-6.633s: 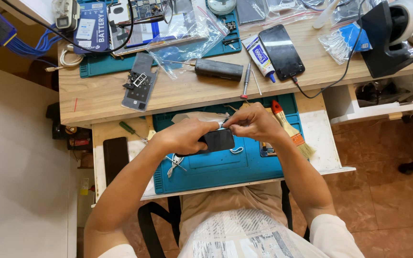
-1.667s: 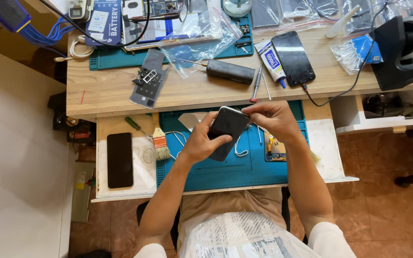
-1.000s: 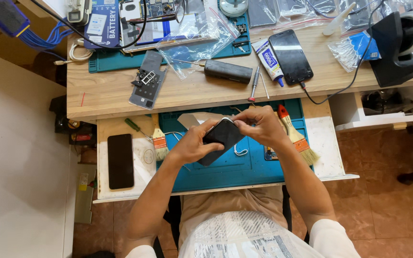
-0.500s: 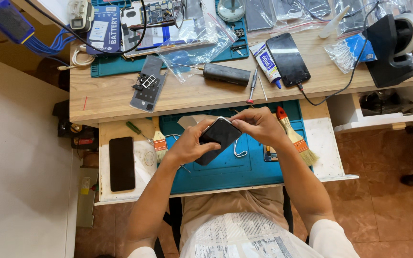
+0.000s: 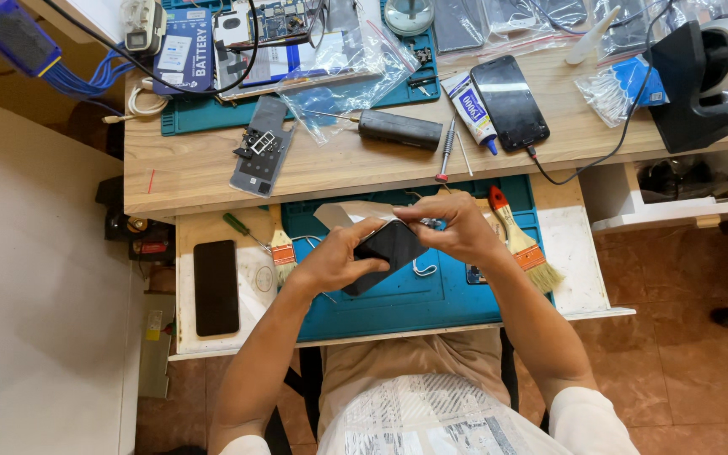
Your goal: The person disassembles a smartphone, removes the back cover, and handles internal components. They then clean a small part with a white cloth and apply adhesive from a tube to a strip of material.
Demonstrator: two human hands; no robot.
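A person seen from above, with both forearms bare from the elbow down. The left hand [image 5: 330,263] and right hand [image 5: 458,227] wear no gloves, rings or watch that can be made out. Short white sleeves end at the upper arms. The white shirt carries a faded grey printed pattern across the chest. Tan trousers cover the lap below the arms.

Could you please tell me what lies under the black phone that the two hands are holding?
Under the black phone, held by the left hand and right hand, lies the blue mat. The mat directly beneath is hidden.
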